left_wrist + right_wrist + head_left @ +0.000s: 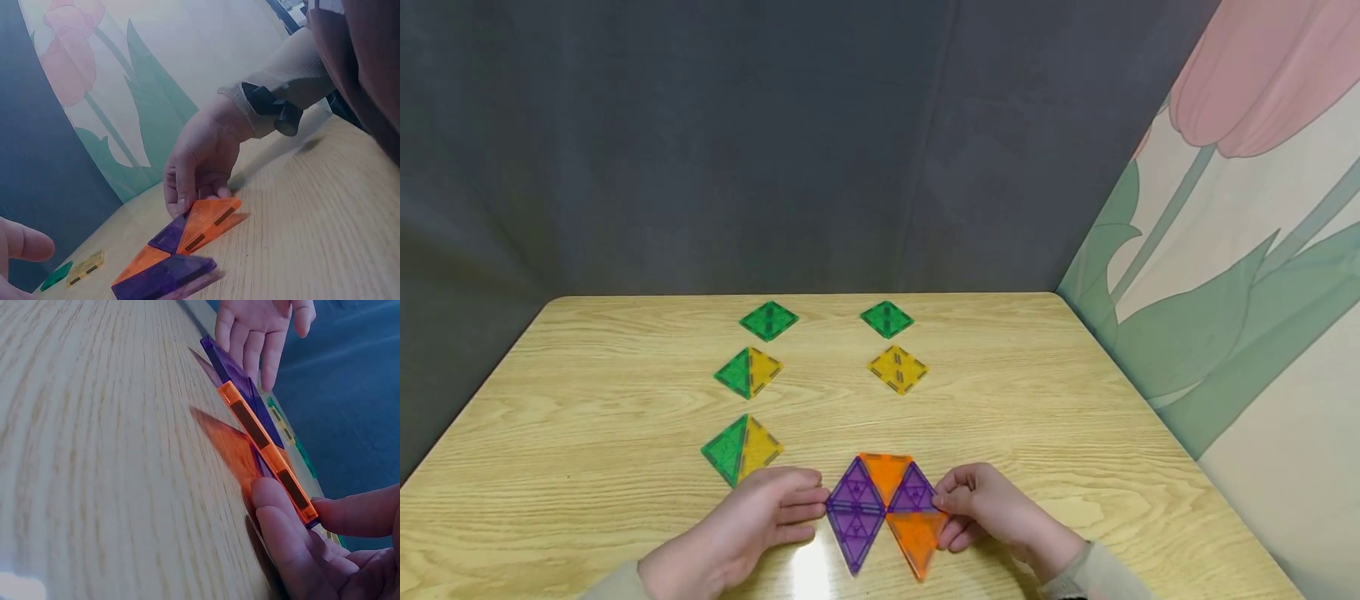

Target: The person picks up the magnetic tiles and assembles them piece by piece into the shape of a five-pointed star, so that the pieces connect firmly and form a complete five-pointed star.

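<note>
Several triangular magnetic tiles in purple and orange are joined edge to edge in a fan shape. On its left lie two purple tiles (856,521), one above the other. An upper orange tile (886,472), another purple tile (914,492) and a lower orange tile (917,537) follow round to the right. My right hand (996,508) pinches the fan's right corner, thumb on top and fingers (281,540) beneath. In the right wrist view the fan stands off the tabletop, over its shadow. Beside its left corner, my left hand (760,521) extends straight fingers, holding nothing.
Behind, on the wooden table (1037,400), lie two green diamonds, one at left (769,321) and one at right (887,319). Nearer are a yellow diamond (898,370), a green-yellow diamond (748,372) and another (742,450) near my left hand. A dark curtain (775,150) hangs beyond.
</note>
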{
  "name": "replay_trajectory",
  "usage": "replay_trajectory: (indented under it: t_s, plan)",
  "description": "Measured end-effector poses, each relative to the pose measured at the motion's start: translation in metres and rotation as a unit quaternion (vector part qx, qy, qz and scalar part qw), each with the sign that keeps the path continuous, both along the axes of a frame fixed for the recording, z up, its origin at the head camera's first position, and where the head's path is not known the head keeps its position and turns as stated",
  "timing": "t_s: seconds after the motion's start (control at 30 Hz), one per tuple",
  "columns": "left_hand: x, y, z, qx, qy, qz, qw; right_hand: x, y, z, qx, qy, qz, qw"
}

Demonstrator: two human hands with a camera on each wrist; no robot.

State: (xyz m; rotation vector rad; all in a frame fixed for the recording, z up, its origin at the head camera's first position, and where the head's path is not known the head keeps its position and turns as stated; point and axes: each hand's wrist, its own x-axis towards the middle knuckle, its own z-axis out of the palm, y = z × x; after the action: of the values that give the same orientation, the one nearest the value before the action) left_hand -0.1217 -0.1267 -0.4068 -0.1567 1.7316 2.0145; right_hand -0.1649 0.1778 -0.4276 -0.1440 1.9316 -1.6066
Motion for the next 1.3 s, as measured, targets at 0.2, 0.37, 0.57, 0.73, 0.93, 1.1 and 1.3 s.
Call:
replay_trajectory:
  t_s: [0.2, 0.37, 0.57, 0.73, 0.93, 1.1, 1.3]
  plan:
    - [-0.003, 0.008, -0.011, -0.052, 0.038, 0.018, 0.9978, 0.001, 0.001, 0.000, -0.007, -0.011, 0.004, 0.9999]
    - [-0.009, 0.015, -0.019, -0.124, 0.094, -0.011, 0.9878, 0.002, 0.001, 0.000, -0.016, -0.011, 0.012, 0.9998]
    - [-0.011, 0.017, -0.019, -0.132, 0.109, -0.046, 0.9841, 0.002, 0.004, -0.001, -0.027, -0.005, 0.021, 0.9994]
    - [-0.011, 0.017, -0.020, -0.118, 0.103, -0.050, 0.9864, 0.001, 0.005, -0.001, -0.033, -0.002, 0.028, 0.9991]
    - [-0.012, 0.016, -0.023, -0.112, 0.098, -0.045, 0.9879, 0.000, 0.004, -0.001, -0.033, -0.005, 0.026, 0.9991]
    - [-0.014, 0.015, -0.026, -0.087, 0.093, -0.031, 0.9914, -0.001, 0.004, 0.000, -0.035, -0.011, 0.017, 0.9992]
    - [-0.015, 0.017, -0.028, -0.049, 0.088, -0.015, 0.9948, -0.002, 0.005, 0.000, -0.039, -0.017, 0.009, 0.9991]
